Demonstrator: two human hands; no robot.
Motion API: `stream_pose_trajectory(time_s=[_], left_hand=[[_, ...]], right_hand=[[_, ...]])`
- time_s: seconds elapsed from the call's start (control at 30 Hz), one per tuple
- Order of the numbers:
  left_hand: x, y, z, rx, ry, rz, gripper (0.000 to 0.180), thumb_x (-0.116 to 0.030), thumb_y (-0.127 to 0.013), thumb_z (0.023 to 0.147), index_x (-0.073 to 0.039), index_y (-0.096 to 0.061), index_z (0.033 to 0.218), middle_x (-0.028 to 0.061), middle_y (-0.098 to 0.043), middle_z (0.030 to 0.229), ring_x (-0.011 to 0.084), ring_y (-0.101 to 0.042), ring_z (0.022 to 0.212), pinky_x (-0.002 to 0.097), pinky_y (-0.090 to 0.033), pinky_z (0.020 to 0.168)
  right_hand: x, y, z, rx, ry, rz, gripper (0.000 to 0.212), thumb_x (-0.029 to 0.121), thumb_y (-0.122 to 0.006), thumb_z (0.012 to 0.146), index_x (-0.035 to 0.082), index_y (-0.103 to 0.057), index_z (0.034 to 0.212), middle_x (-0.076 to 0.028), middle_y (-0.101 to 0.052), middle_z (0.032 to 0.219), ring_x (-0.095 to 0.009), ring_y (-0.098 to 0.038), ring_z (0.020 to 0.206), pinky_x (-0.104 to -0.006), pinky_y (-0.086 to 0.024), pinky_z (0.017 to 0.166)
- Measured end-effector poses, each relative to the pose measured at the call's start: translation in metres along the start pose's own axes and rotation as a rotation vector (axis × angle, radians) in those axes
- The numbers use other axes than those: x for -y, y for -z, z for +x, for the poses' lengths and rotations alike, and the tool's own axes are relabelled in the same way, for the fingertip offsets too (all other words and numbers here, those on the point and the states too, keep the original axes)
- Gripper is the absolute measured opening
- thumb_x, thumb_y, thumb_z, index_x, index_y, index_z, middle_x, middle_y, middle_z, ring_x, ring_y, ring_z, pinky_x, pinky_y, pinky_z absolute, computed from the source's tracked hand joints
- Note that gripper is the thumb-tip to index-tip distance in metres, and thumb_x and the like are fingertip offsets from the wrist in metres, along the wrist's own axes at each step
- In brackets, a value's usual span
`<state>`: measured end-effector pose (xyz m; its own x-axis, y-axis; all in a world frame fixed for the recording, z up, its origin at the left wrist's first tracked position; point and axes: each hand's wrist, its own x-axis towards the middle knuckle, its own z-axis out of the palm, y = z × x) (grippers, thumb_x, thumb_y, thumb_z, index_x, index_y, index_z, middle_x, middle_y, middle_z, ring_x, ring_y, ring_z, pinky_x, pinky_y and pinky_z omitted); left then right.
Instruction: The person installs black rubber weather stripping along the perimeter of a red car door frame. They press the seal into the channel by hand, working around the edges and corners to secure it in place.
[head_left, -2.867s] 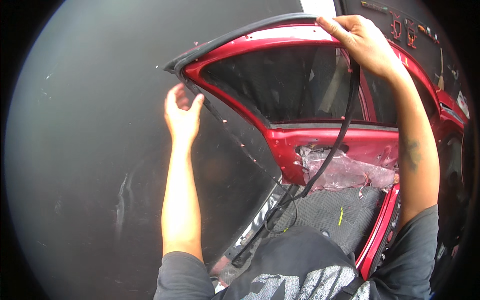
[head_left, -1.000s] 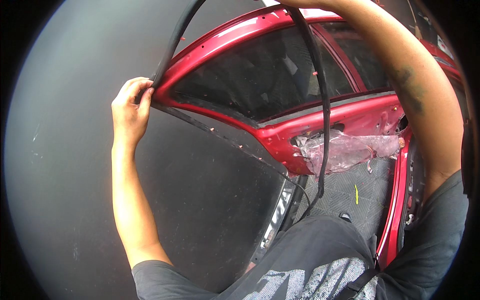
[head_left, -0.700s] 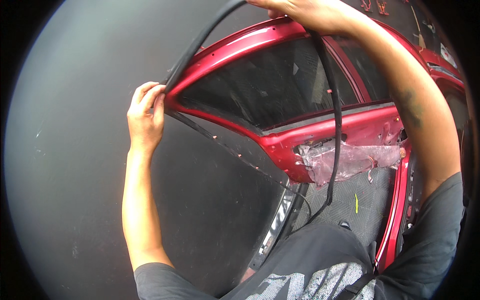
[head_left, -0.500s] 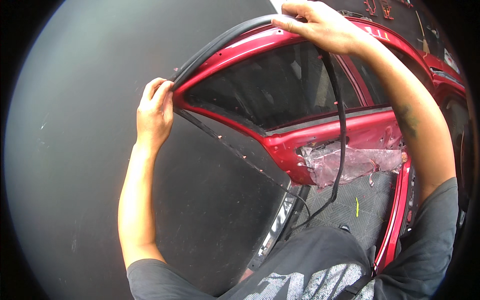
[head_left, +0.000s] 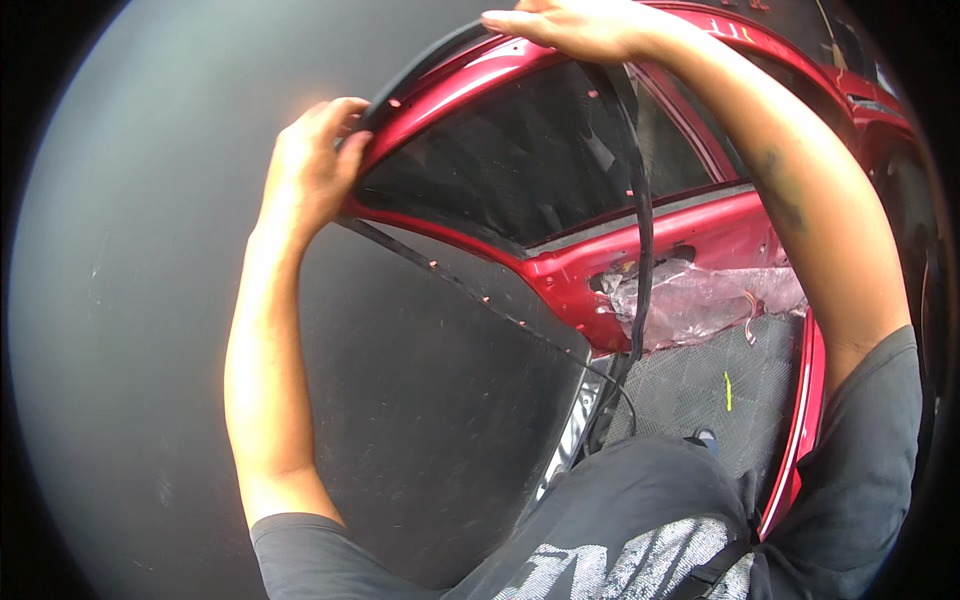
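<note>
A black rubber door seal (head_left: 420, 72) lies along the upper edge of a red car door's window frame (head_left: 440, 100). My left hand (head_left: 305, 165) grips the seal near the frame's left corner, thumb and fingers on either side of it. Farther right, my right hand (head_left: 580, 28) is closed over the seal at the top edge, its upper part cut off by the picture. From there the seal hangs in front of the dark window glass (head_left: 490, 165), loops near my waist and runs back to the left corner. Small pink clips (head_left: 487, 299) dot the seal.
Clear plastic sheeting (head_left: 700, 305) hangs on the door's lower panel. A red sill (head_left: 795, 435) runs along the right. Below lies a grey textured floor (head_left: 690, 390) with a yellow-green strip (head_left: 728, 391). A dark surface (head_left: 150, 300) fills the left.
My left hand has moved up from the frame's corner along its edge, with thumb and fingers now farther apart. My right hand appears farther left, and the whole view has shifted slightly.
</note>
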<state>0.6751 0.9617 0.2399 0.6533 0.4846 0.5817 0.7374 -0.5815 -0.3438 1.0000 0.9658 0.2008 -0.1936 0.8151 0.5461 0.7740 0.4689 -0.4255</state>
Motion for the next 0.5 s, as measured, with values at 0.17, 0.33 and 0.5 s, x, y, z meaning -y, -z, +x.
stream_pose_trajectory(time_s=[0.17,0.33,0.5], left_hand=[[0.046,0.017,0.018,0.283,0.268,-0.667,0.033,-0.015,-0.069,0.1,0.004,-0.07,0.127,0.012,-0.076,0.115,0.0186,-0.071,0.105,0.0359,-0.054,0.101],[0.054,0.025,0.028,0.403,0.361,-0.697,0.036,-0.016,-0.07,0.098,0.001,-0.069,0.13,0.011,-0.075,0.118,0.0176,-0.069,0.109,0.0353,-0.052,0.104],[0.048,0.029,0.03,0.388,0.315,-0.606,0.036,-0.014,-0.073,0.095,-0.002,-0.07,0.128,0.0096,-0.075,0.113,0.0171,-0.068,0.109,0.0346,-0.052,0.102]], right_hand=[[0.022,0.015,0.002,0.103,-0.069,0.045,0.068,0.06,-0.035,0.108,0.005,-0.071,0.125,-0.018,-0.073,0.102,-0.032,-0.066,0.09,-0.0468,-0.05,0.088],[0.017,0.005,0.013,0.119,-0.052,0.084,0.067,0.059,-0.033,0.109,0.008,-0.063,0.141,-0.015,-0.07,0.097,-0.029,-0.063,0.089,-0.0467,-0.05,0.087],[0.021,0.017,-0.004,0.087,-0.033,0.126,0.067,0.059,-0.031,0.11,0.008,-0.065,0.139,-0.016,-0.07,0.097,-0.029,-0.064,0.091,-0.0461,-0.05,0.089]])
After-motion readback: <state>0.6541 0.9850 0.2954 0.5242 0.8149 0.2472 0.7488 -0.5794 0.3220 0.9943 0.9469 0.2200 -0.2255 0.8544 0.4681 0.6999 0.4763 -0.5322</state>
